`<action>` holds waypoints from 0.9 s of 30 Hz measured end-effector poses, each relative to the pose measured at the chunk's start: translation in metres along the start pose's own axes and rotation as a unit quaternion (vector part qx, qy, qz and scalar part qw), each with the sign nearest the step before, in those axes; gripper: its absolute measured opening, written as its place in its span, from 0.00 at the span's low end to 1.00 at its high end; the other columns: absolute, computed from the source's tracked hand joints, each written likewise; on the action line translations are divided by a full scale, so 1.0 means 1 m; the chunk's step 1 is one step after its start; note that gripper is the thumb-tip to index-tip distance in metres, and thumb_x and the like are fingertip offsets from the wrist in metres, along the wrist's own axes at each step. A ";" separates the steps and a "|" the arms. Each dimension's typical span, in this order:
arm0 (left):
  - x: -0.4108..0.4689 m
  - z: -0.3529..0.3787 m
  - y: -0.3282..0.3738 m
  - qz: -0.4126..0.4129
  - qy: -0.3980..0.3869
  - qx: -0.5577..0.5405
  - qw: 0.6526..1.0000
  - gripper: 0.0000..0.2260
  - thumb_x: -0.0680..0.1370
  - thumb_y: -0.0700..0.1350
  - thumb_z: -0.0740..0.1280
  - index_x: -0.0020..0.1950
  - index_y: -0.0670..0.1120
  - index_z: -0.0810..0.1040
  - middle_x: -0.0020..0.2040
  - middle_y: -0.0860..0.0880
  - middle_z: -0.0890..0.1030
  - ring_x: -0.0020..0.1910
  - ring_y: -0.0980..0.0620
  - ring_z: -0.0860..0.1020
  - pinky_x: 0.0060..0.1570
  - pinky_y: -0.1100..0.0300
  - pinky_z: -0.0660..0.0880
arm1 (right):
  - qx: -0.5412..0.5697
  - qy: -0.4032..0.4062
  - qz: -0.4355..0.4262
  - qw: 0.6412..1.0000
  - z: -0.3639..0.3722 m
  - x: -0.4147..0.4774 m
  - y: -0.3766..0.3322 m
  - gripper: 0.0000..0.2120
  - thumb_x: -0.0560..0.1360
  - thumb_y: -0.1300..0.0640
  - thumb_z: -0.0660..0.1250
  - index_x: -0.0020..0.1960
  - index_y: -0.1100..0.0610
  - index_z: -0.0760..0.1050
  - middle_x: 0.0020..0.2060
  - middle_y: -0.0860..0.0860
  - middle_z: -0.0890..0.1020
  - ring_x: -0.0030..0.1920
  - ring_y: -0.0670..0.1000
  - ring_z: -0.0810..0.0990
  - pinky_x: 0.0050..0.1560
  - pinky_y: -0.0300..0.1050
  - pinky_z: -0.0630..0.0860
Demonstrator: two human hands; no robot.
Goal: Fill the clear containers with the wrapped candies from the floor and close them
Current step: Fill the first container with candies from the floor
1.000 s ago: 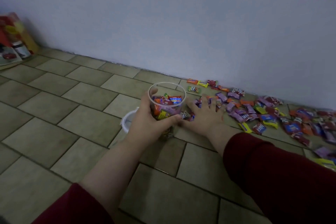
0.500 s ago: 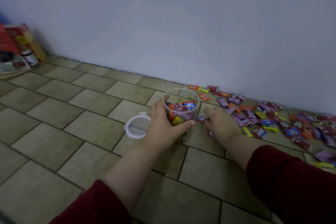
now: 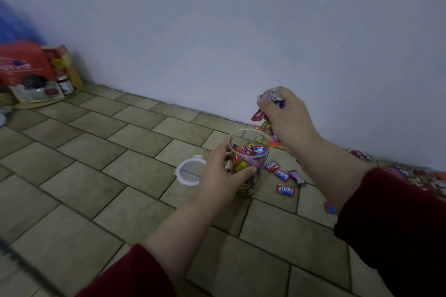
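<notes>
A clear round container [image 3: 251, 138] stands on the tiled floor, roughly half full of wrapped candies. My left hand [image 3: 220, 175] grips its side. My right hand [image 3: 286, 119] hovers just above and right of the container's open rim, closed around a bunch of wrapped candies [image 3: 271, 96] that stick out above and below the fist. The container's clear lid [image 3: 189, 172] with a white rim lies flat on the floor just left of my left hand. Several loose candies [image 3: 284, 190] lie on the floor to the right of the container.
A large spread of wrapped candies [image 3: 415, 175] runs along the wall at the far right, partly hidden by my right sleeve. Red bags and boxes [image 3: 26, 72] and a small dark jar [image 3: 64, 84] stand against the wall at far left.
My right hand has risen from the floor with a fistful of candies and now hangs over the container. My left hand keeps its hold; the view has shifted.
</notes>
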State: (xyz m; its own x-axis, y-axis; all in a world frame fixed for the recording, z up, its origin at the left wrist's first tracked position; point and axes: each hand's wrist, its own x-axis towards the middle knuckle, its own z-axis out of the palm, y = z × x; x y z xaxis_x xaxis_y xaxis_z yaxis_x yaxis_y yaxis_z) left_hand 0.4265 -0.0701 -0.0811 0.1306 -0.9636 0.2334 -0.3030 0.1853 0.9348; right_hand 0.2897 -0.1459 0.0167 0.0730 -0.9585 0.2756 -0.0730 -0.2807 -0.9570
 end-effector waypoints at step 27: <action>0.002 -0.010 0.008 -0.006 -0.020 0.030 0.999 0.26 0.70 0.47 0.77 0.64 0.56 0.71 0.58 0.59 0.77 0.59 0.58 0.76 0.54 0.58 0.79 | -0.458 -0.268 -0.139 0.836 -0.005 -0.026 0.009 0.12 0.79 0.58 0.58 0.52 0.56 0.81 0.47 0.51 0.82 0.49 0.50 0.78 0.51 0.47 0.74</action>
State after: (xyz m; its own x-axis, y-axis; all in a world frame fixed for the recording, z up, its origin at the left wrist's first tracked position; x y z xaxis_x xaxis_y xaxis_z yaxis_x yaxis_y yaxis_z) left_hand 0.4337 -0.0684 -0.0705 0.0977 -0.9725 0.2112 -0.3574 0.1637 0.9195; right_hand 0.2825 -0.1234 0.0010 0.6314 -0.7589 0.1597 -0.6921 -0.6443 -0.3253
